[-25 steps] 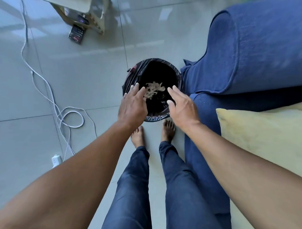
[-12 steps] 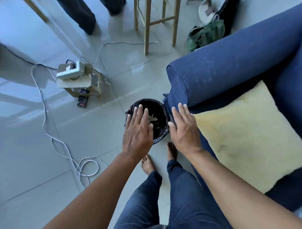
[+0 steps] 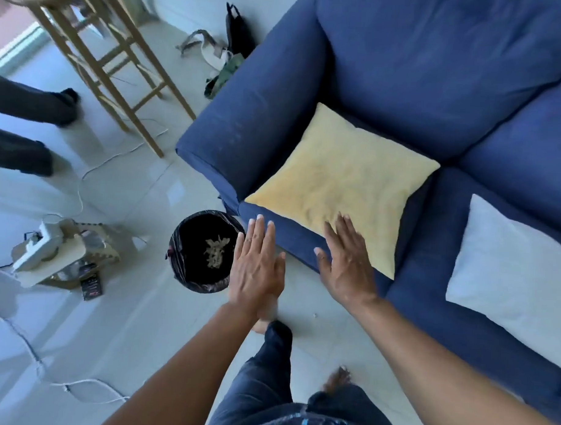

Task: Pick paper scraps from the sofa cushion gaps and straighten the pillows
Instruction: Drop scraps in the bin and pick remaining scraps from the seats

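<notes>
Reaching toward the sofa (image 3: pixel 420 74) with both palms flat, fingers spread.
Our right hand (image 3: pixel 347 265) overlaps the yellow pillow's (image 3: pixel 340 179) corner; our left hand (image 3: pixel 258 262) hovers empty beside the bin (image 3: pixel 188 266) holding paper scraps (image 3: pixel 215 253).

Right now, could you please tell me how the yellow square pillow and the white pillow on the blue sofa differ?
The yellow square pillow is pale yellow and lies turned like a diamond near the sofa arm; the white pillow is white and lies on the next seat, partly cut off by the picture edge. The right hand reaches over the yellow pillow's near corner; no hand is near the white one. Both lie flat on the blue fabric sofa seat, not propped upright.
</notes>
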A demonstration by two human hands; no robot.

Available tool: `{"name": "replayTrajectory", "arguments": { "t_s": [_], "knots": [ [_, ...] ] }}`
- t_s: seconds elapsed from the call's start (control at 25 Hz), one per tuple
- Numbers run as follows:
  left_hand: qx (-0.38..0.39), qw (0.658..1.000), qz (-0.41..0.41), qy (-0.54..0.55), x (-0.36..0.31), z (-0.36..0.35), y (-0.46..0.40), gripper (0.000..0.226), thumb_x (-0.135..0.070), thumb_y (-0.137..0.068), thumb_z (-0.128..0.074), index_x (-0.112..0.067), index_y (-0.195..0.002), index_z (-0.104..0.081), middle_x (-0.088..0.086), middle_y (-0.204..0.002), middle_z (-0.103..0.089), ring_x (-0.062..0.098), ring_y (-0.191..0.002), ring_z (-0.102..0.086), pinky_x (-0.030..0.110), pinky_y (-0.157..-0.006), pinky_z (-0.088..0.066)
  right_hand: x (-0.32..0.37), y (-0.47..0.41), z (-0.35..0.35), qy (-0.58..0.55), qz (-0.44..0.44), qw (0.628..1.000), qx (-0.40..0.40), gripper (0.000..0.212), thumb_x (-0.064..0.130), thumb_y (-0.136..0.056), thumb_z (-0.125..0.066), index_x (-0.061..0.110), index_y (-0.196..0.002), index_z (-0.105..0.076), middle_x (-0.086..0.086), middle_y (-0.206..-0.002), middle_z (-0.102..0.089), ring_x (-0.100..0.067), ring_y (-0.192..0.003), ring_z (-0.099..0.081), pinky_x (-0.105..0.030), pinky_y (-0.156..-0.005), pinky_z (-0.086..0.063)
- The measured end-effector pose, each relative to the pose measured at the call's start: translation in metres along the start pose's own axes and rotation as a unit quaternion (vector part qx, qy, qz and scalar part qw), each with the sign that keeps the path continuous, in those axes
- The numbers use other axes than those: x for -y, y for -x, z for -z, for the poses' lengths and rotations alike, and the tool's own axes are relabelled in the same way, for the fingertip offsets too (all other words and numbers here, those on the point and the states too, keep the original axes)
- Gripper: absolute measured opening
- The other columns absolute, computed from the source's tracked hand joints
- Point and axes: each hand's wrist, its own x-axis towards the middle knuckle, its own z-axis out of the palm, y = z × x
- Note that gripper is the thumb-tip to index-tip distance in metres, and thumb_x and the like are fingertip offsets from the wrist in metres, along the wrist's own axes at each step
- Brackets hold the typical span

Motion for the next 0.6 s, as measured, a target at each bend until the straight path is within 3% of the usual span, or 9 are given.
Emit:
{"name": "replayTrajectory", "arguments": {
  "t_s": [0.16,0.36,0.6],
  "knots": [
    [0.037,0.995,-0.092,-0.019,-0.081,-0.042,0.033,0.064,-0.03,-0.104,-0.04,-0.007,-0.158,-0.015,0.012,-0.166,-0.004,0.024,-0.154,0.002,0.045,-0.125,-0.006,-0.08,0.083,0.036,-0.03,-0.081,0.994,-0.061,0.055,0.027,-0.104,-0.048,0.009,-0.154,-0.034,-0.014,-0.166,-0.018,-0.028,-0.156,-0.01,-0.051,-0.123,-0.019],
    [0.055,0.988,-0.14,-0.014,-0.185,-0.091,0.092,0.064,-0.032,-0.103,-0.043,-0.01,-0.158,-0.018,0.009,-0.166,-0.008,0.021,-0.154,-0.001,0.043,-0.125,-0.007,-0.164,0.202,0.075,-0.05,-0.147,0.98,-0.127,0.057,0.024,-0.103,-0.051,0.008,-0.154,-0.034,-0.016,-0.165,-0.019,-0.031,-0.155,-0.012,-0.05,-0.123,-0.021],
    [0.071,0.973,-0.214,-0.044,-0.26,-0.132,0.123,0.064,-0.032,-0.103,-0.044,-0.009,-0.157,-0.019,0.01,-0.166,-0.008,0.023,-0.154,-0.006,0.041,-0.125,-0.006,-0.233,0.281,0.083,-0.051,-0.208,0.966,-0.146,0.057,0.026,-0.103,-0.05,0.01,-0.155,-0.032,-0.015,-0.166,-0.018,-0.029,-0.155,-0.012,-0.051,-0.123,-0.021]
  ]
}}
